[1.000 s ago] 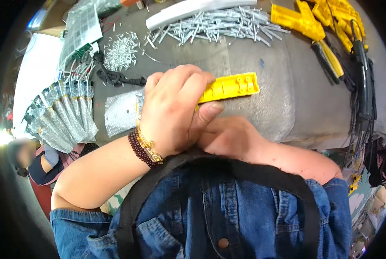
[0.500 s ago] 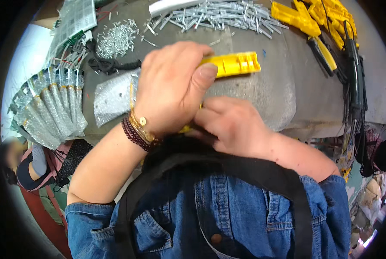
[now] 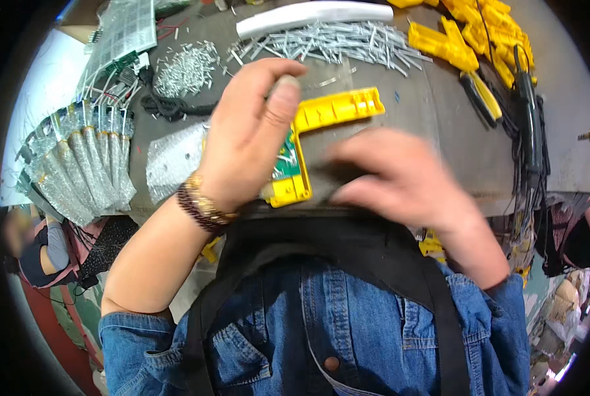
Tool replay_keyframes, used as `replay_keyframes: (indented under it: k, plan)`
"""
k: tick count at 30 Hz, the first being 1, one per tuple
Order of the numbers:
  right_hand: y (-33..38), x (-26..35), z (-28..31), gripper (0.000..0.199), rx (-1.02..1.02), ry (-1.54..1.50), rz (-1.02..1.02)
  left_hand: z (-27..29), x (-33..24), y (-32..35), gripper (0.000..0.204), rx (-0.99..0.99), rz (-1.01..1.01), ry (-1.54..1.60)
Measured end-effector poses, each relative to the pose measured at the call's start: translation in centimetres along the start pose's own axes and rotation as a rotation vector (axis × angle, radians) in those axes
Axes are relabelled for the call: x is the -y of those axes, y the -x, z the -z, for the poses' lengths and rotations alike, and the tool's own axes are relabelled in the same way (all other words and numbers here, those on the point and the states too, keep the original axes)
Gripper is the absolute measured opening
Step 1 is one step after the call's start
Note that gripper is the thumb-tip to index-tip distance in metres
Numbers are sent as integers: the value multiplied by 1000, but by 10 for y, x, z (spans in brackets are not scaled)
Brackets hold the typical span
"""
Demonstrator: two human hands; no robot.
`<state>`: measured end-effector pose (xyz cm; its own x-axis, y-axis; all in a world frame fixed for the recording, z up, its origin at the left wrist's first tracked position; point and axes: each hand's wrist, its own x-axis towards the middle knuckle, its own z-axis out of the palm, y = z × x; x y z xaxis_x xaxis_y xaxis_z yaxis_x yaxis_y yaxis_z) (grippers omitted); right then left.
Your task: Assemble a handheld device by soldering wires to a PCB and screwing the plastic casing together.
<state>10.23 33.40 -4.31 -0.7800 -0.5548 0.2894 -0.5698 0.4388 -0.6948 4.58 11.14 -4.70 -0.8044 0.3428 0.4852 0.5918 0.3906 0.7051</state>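
Note:
My left hand [image 3: 245, 129] is closed over a yellow plastic housing half [image 3: 338, 111], gripping its left side. The housing has a long, ribbed hollow arm reaching right and a wider body toward me. Inside the body sits a green circuit board [image 3: 287, 162], partly covered by my hand; pale wires or leads show on it. My right hand [image 3: 397, 175] is just right of the housing and apart from it, smeared by motion. Its thumb and fingers are spread, and I see nothing between them.
Beyond my hands lie a heap of long metal pins [image 3: 347, 45], a pile of small screws [image 3: 188, 68] and a white tube [image 3: 314, 16]. Bubble-wrapped bundles [image 3: 87, 162] lie left. Yellow housings [image 3: 440, 45], yellow-black pliers [image 3: 481, 99] and a dark hanging tool [image 3: 524, 119] stand right.
My right hand has let go of the housing and moved right. The housing's body and circuit board have come into sight, and my left hand has shifted slightly left with its thumb raised.

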Motion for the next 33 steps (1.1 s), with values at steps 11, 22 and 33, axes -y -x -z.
replay_keyframes:
  k: [11,22,33]
  plan:
    - [139,-111,182,62,-600,1016,-905,38,86,-86,20,285,110,-764]
    - [36,-1,128,60,-688,-838,-113,26,97,-88,19,288,126,-790]
    - [-18,5,54,56,-340,-750,115,53,29,-44,8,270,31,114]
